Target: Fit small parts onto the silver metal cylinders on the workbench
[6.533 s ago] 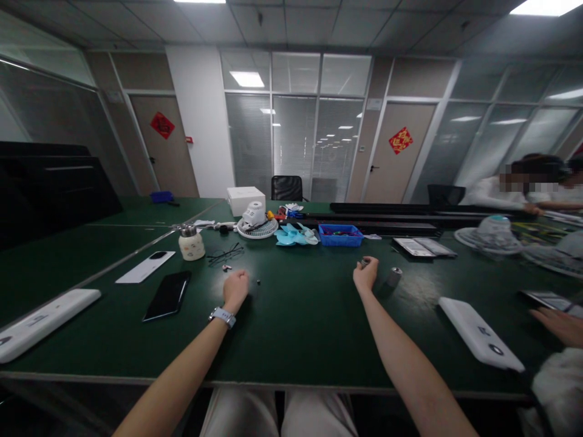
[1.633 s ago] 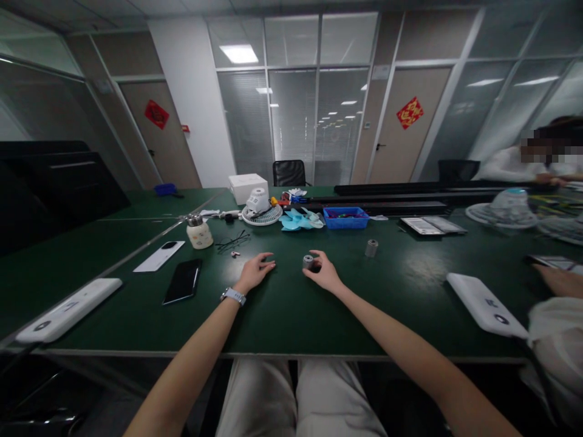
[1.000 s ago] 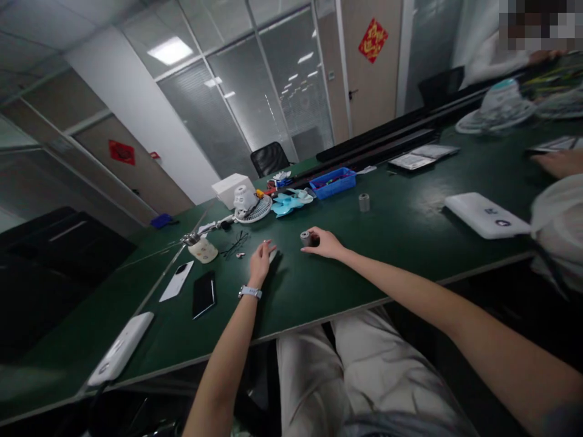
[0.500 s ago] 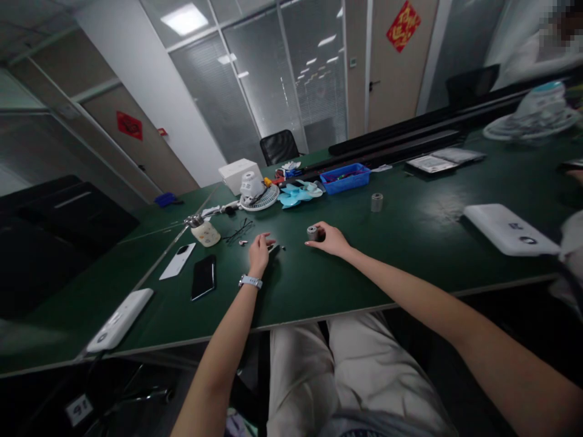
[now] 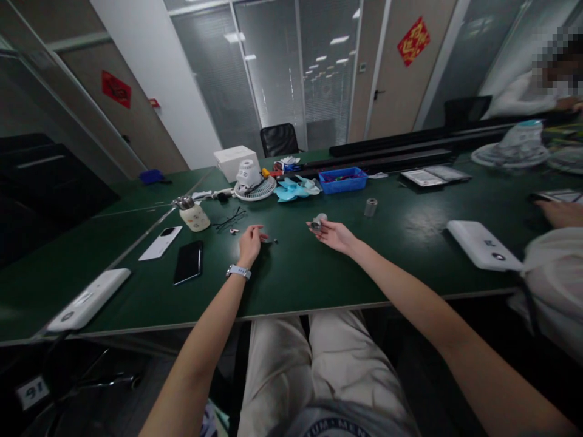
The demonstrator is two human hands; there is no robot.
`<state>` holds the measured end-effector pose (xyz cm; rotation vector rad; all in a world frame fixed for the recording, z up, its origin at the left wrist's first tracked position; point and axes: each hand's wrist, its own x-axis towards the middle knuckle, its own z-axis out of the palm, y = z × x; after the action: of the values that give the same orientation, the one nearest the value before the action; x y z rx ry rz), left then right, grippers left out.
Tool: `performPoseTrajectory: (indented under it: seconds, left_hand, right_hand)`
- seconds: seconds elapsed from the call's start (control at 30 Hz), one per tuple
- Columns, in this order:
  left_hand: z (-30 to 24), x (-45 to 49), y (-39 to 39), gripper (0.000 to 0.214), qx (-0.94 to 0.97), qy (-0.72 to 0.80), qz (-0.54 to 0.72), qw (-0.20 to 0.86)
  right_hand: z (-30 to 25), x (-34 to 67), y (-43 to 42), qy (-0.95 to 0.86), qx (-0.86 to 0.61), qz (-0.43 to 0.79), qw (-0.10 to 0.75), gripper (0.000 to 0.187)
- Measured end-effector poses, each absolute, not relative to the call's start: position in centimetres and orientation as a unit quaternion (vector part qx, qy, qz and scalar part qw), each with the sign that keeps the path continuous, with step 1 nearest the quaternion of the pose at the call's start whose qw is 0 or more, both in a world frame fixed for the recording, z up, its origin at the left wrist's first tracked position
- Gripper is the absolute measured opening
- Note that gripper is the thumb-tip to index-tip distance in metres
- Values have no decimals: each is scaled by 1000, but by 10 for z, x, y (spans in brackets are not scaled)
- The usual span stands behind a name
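Right hand (image 5: 334, 233) just right of frame centre, palm turned up, fingers loosely curled, thumb and fingertips pinching a small grey metal cylinder (image 5: 318, 221) lifted slightly above the green tabletop (image 5: 319, 273). Left hand (image 5: 250, 243) a little left of centre, resting on the tabletop, wrist banded by a pale watch (image 5: 238, 271), thumb and forefinger drawn together at a tiny dark part (image 5: 268, 240); too small to tell whether actually gripped or merely touched. A second grey cylinder (image 5: 370, 207) upright on the tabletop, up and to the right of the right hand, well apart from it. Toward the left of the frame, a black phone (image 5: 188, 262) lying flat, a white phone (image 5: 160, 242) just beyond it, and a white slab-shaped device (image 5: 89, 298) near the lower-left table edge. Above the left hand, a pair of black spectacles (image 5: 230, 217), a small cream bottle (image 5: 194, 214) and a white fan guard with motor (image 5: 254, 182). Near the upper middle, pale blue fan blades (image 5: 294, 190) beside a blue tray (image 5: 342, 179). At the right, another white slab-shaped device (image 5: 483, 244), and at the right edge a co-worker's hand (image 5: 561, 212) and pale sleeve (image 5: 553, 276).
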<state>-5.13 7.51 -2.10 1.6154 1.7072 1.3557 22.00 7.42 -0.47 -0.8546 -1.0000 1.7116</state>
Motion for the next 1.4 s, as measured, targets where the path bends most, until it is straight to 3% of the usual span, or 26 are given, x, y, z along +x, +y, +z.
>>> performPoseTrajectory:
  seconds: [0.23,0.8,0.9,1.03,1.13,1.27,1.4]
  left_hand:
    - [-18,-49,73,34,581,622,482,210]
    - [-17,-49,72,34,592,624,469,201]
    - [-17,-49,72,34,593,626,465,200]
    - [-17,-49,71,34,598,627,460,193]
    - [-17,-49,71,34,599,624,463,193]
    - [-17,-50,71,35,598,626,460,200]
    - [-19,-51,72,35,600,626,457,200]
  right_hand:
    - [1,222,71,-304,-341,760,464,21]
    - [3,228,68,-275,-289,813,424,45]
    - [1,228,68,-303,-293,807,413,40]
    - [-2,223,71,-319,-315,788,421,14]
    - [-4,222,76,-292,-331,773,456,20]
    - [-8,235,91,-313,-405,652,559,40]
    - [-19,260,105,-367,-519,360,683,59]
